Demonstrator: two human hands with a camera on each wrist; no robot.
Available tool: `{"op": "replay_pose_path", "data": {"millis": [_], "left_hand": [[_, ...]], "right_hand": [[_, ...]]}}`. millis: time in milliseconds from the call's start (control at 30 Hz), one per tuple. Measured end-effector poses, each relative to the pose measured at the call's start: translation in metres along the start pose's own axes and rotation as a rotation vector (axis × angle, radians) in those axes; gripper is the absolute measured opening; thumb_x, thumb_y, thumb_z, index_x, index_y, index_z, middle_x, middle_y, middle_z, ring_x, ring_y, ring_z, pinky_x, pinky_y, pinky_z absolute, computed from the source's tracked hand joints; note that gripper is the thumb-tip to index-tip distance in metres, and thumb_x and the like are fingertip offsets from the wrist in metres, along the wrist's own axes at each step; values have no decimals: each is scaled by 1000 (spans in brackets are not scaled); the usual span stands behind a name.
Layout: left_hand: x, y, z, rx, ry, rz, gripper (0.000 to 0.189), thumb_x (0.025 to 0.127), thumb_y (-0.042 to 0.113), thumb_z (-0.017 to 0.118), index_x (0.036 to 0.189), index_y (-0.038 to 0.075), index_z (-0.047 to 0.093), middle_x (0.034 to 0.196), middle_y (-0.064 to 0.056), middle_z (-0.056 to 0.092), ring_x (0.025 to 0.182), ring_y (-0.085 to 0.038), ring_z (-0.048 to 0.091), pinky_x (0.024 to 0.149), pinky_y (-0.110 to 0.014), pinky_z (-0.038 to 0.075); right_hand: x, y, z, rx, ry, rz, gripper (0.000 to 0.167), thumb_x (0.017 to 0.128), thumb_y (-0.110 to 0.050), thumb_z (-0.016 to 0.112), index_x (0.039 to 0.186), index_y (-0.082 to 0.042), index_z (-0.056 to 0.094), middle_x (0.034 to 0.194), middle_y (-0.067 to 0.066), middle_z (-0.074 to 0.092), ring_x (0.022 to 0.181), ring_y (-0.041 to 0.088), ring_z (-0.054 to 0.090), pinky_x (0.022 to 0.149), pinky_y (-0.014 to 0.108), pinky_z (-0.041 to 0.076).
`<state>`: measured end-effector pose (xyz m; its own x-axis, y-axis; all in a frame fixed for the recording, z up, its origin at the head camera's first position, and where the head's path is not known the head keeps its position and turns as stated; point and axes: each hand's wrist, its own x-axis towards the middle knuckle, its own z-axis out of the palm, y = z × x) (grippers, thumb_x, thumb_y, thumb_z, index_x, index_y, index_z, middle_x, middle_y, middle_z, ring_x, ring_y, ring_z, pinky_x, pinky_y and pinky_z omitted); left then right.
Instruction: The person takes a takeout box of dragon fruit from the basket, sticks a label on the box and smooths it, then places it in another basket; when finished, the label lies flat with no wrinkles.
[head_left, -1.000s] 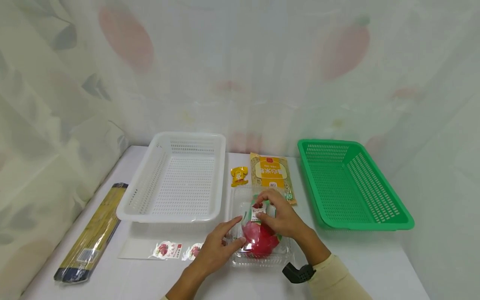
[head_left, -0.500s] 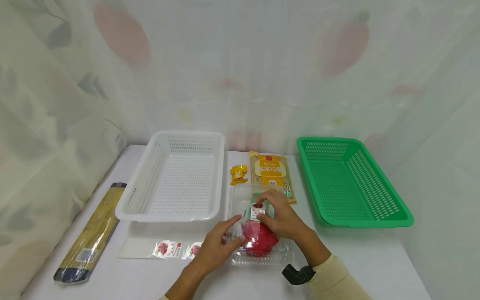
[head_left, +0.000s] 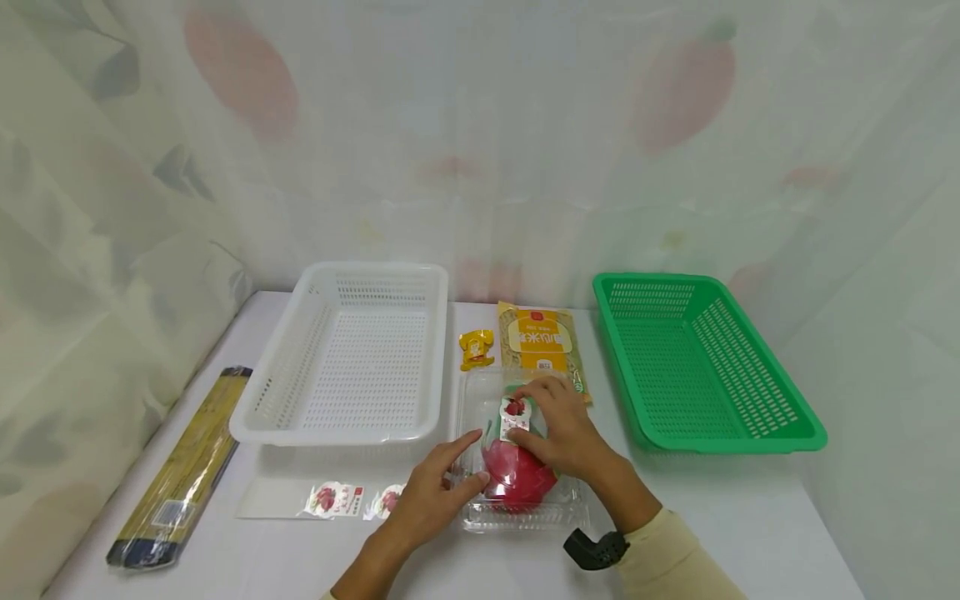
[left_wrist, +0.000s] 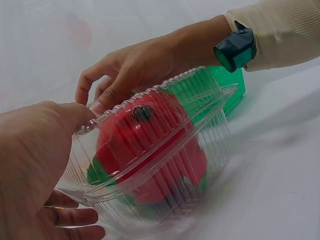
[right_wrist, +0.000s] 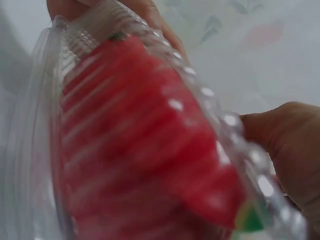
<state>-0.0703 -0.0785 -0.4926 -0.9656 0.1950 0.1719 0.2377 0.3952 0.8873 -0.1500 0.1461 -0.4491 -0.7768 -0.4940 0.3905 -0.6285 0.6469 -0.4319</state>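
A person's left hand (head_left: 429,498), its grip loose, rests on the left side of a clear lidded box (head_left: 517,523) holding a red-and-green fruit (head_left: 519,482). The right hand (head_left: 567,429), its grip between thumb and fingertips, holds a white label (head_left: 515,415) against the box's top. Left of the box lies a label strip (head_left: 279,498). Farther off, on the white tabletop (head_left: 465,577), are a white basket (head_left: 337,437), a small yellow packet (head_left: 476,350), a larger bag (head_left: 542,335) and a green basket (head_left: 738,454).

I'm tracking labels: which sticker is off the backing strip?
The sticker at the right hand, over the clear box; the other two visible stickers lie on the strip.
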Motion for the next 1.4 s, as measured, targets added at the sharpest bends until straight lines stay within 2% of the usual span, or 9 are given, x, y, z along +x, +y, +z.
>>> {"op": "replay_pose_path", "data": {"millis": [133,333,500,767,1133,1233,1400], "left_hand": [[-1,0,1,-6,-1,-2,55,89,33,70,140,30,52,126,-6,57,100,-21,55,73,-32,50],[-1,0,1,-1,-15,-10,55,89,35,69,141,27,51,127,-9,56,102,-24,55,74,-33,51],[-1,0,1,8,-15,-15,56,89,35,69,141,22,52,128,-7,56,101,-20,54,74,-32,50],[-1,0,1,-2,-14,-19,56,89,35,69,141,25,51,129,-8,55,104,-20,54,74,-32,50],[-1,0,1,-3,-16,-24,56,90,35,69,141,25,51,129,-7,55,103,-20,54,74,-31,51],[0,0,1,-7,-14,-16,56,89,35,69,141,24,51,128,-8,56,102,-23,55,74,-32,51],[1,1,1,-8,-9,-2,56,89,34,70,141,28,51,127,-10,56,103,-29,56,75,-33,51]], "right_hand": [[2,-5,2,-81,-14,65,51,74,-41,82,116,-21,60,118,2,53,117,23,42,92,54,39],[1,-7,4,-128,-7,127,53,72,-45,82,116,-24,60,122,5,52,119,26,41,89,57,37],[1,-5,5,-130,-21,163,55,74,-48,80,118,-24,59,126,8,49,122,28,37,92,57,34],[-1,-2,6,-136,-56,189,56,77,-53,74,124,-25,63,139,17,43,131,32,28,99,63,26],[-2,1,7,-143,-72,225,66,78,-58,71,133,-24,59,144,17,39,134,35,25,101,66,22],[-3,3,7,-117,-52,184,65,78,-57,71,134,-25,59,143,17,40,133,35,25,100,67,22],[-7,9,5,-111,-31,-33,51,84,-54,65,129,-32,63,146,13,40,135,39,26,96,70,24]]}}
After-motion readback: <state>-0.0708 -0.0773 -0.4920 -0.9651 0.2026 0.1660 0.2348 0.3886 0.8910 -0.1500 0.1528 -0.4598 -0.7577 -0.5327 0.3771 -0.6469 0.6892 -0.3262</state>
